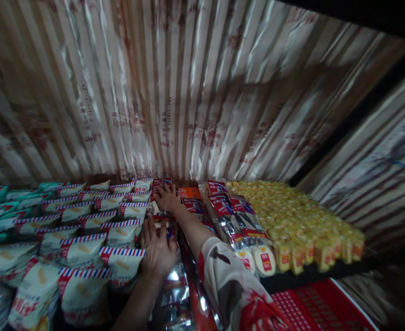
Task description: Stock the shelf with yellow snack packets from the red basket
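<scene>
My right hand (167,198) reaches to the back of the shelf. Its fingers are spread over a red packet (161,182) near the wall. Closer to me, my left hand (158,248) lies on a dark red and blue packet (171,228) in the same column, fingers stretched out. Below it runs a shiny silver part of that column (175,294). To the left of the hands stand cream snack bags (85,289) with red and blue striped tops. An orange packet (188,192) lies just right of my right hand. The undersides of both hands are hidden.
Red and silver flat packs (235,216) lie right of my right arm, with round white-labelled items (265,260) before them. Many small yellow wrapped pieces (292,216) fill the right side. Teal bags (2,216) stand far left. A corrugated wall (175,92) closes the back; a red crate (319,303) is below.
</scene>
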The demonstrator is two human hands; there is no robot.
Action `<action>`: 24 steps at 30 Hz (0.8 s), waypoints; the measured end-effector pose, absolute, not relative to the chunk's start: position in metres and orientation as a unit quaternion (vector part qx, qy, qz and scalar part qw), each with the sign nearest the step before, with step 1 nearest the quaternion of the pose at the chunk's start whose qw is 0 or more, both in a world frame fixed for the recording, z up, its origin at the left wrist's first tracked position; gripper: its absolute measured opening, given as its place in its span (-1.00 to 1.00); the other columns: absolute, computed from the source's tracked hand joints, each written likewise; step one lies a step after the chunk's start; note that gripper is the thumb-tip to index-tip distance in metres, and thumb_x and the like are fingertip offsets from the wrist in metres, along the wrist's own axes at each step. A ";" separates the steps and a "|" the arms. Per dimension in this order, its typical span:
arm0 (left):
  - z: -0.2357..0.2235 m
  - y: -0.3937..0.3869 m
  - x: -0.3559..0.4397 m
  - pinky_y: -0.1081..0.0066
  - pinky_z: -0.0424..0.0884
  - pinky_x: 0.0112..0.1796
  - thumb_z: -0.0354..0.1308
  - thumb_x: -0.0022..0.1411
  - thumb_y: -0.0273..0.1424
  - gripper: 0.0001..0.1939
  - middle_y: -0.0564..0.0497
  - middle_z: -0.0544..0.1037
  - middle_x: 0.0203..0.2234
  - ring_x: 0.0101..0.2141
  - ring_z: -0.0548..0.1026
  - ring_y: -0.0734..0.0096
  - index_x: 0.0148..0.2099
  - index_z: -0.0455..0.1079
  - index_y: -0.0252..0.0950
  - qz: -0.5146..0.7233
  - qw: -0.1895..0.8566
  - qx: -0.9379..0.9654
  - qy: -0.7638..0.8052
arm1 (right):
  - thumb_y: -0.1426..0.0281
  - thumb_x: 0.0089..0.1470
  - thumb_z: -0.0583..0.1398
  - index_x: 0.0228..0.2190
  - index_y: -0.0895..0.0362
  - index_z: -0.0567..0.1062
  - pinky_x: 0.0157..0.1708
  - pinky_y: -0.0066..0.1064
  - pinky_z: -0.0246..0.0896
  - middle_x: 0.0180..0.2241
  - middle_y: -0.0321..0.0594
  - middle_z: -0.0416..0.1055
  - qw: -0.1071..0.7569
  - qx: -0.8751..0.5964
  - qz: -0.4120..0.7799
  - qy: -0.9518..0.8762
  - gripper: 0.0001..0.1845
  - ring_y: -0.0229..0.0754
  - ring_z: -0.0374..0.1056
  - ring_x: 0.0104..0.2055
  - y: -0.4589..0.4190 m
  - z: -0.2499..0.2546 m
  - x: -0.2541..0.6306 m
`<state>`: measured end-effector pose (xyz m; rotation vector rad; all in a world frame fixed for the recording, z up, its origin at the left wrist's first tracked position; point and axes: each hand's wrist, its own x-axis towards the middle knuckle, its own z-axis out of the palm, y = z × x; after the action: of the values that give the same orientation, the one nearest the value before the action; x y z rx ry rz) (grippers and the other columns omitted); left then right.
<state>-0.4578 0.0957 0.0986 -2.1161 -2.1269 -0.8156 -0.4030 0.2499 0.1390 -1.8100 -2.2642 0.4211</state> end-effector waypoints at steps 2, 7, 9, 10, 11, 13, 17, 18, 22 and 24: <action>0.099 0.096 -0.458 -0.04 0.13 0.06 0.01 0.10 -0.41 -0.50 -0.28 0.13 0.17 0.17 0.06 -0.15 0.13 0.26 -0.33 -0.255 0.030 -0.686 -0.681 | 0.03 0.13 -0.05 0.14 0.00 0.18 0.15 0.14 -0.30 0.28 -0.16 -0.16 0.187 -0.617 0.122 -0.755 -0.40 0.13 -0.38 0.30 0.242 0.139 -0.397; 0.109 0.091 -0.453 -0.01 0.11 0.07 -0.01 0.13 -0.41 -0.53 -0.33 0.08 0.19 0.19 0.02 -0.12 0.11 0.27 -0.40 -0.257 0.063 -0.686 -0.678 | 0.28 0.07 0.13 0.02 0.13 0.37 0.17 -0.07 -0.11 0.23 -0.06 0.00 0.306 -0.573 0.039 -0.759 -0.54 0.02 -0.21 0.28 0.206 0.150 -0.342; 0.114 0.089 -0.452 -0.01 0.07 0.10 -0.03 0.14 -0.40 -0.53 -0.34 0.13 0.17 0.19 0.04 -0.09 0.10 0.28 -0.42 -0.247 0.068 -0.694 -0.672 | 0.34 0.08 0.10 -0.02 0.16 0.40 0.16 -0.08 -0.07 0.18 -0.03 0.09 0.326 -0.560 0.003 -0.761 -0.59 0.00 -0.11 0.26 0.186 0.157 -0.308; 0.116 0.088 -0.452 -0.02 0.05 0.11 -0.03 0.15 -0.40 -0.53 -0.33 0.15 0.16 0.18 0.06 -0.08 0.11 0.28 -0.42 -0.241 0.070 -0.697 -0.671 | 0.36 0.09 0.09 -0.04 0.19 0.41 0.16 -0.11 -0.06 0.15 0.00 0.15 0.331 -0.558 -0.006 -0.761 -0.61 -0.01 -0.05 0.23 0.175 0.161 -0.290; 0.118 0.088 -0.452 -0.02 0.03 0.11 -0.04 0.15 -0.39 -0.53 -0.33 0.17 0.15 0.18 0.08 -0.08 0.11 0.28 -0.41 -0.234 0.070 -0.699 -0.672 | 0.38 0.09 0.07 -0.06 0.21 0.43 0.15 -0.14 -0.03 0.11 0.02 0.20 0.331 -0.559 -0.004 -0.760 -0.63 -0.03 0.03 0.20 0.163 0.164 -0.274; 0.120 0.088 -0.454 -0.03 0.00 0.12 -0.04 0.16 -0.38 -0.53 -0.32 0.20 0.14 0.17 0.10 -0.07 0.12 0.28 -0.40 -0.221 0.068 -0.700 -0.675 | 0.39 0.11 0.04 -0.07 0.23 0.43 0.09 -0.20 0.10 0.06 0.03 0.27 0.331 -0.568 0.027 -0.753 -0.63 -0.05 0.16 0.12 0.140 0.169 -0.247; 0.123 0.092 -0.457 0.00 0.04 0.12 -0.04 0.18 -0.35 -0.54 -0.32 0.23 0.13 0.17 0.11 -0.07 0.12 0.29 -0.38 -0.198 0.049 -0.704 -0.680 | 0.35 0.13 0.02 -0.10 0.16 0.44 0.01 -0.23 0.20 -0.06 -0.07 0.40 0.340 -0.555 0.106 -0.752 -0.65 -0.12 0.31 -0.01 0.089 0.168 -0.233; 0.124 0.093 -0.458 0.01 0.06 0.11 -0.04 0.19 -0.35 -0.54 -0.32 0.23 0.13 0.17 0.10 -0.07 0.11 0.30 -0.38 -0.195 0.043 -0.705 -0.681 | 0.34 0.13 0.02 -0.10 0.15 0.44 0.01 -0.22 0.21 -0.07 -0.09 0.41 0.348 -0.551 0.133 -0.746 -0.66 -0.13 0.31 -0.01 0.077 0.165 -0.238; 0.129 0.094 -0.459 0.06 0.11 0.10 -0.06 0.21 -0.35 -0.56 -0.33 0.24 0.13 0.19 0.06 -0.07 0.10 0.31 -0.39 -0.193 0.028 -0.707 -0.680 | 0.32 0.13 0.03 -0.08 0.09 0.43 0.06 -0.19 0.16 -0.03 -0.14 0.40 0.368 -0.526 0.258 -0.722 -0.65 -0.15 0.27 0.06 0.033 0.147 -0.278; 0.130 0.094 -0.460 0.08 0.10 0.11 -0.07 0.22 -0.35 -0.55 -0.33 0.22 0.14 0.20 0.04 -0.05 0.11 0.30 -0.41 -0.187 0.029 -0.712 -0.676 | 0.30 0.12 0.05 -0.03 0.11 0.40 0.12 -0.16 0.07 0.05 -0.10 0.33 0.367 -0.537 0.301 -0.697 -0.61 -0.13 0.20 0.12 0.019 0.136 -0.303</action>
<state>-0.4597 0.0936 0.1303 -2.1983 -2.0849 -0.5778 -0.3025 0.0188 0.1361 -1.3811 -1.7912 0.7739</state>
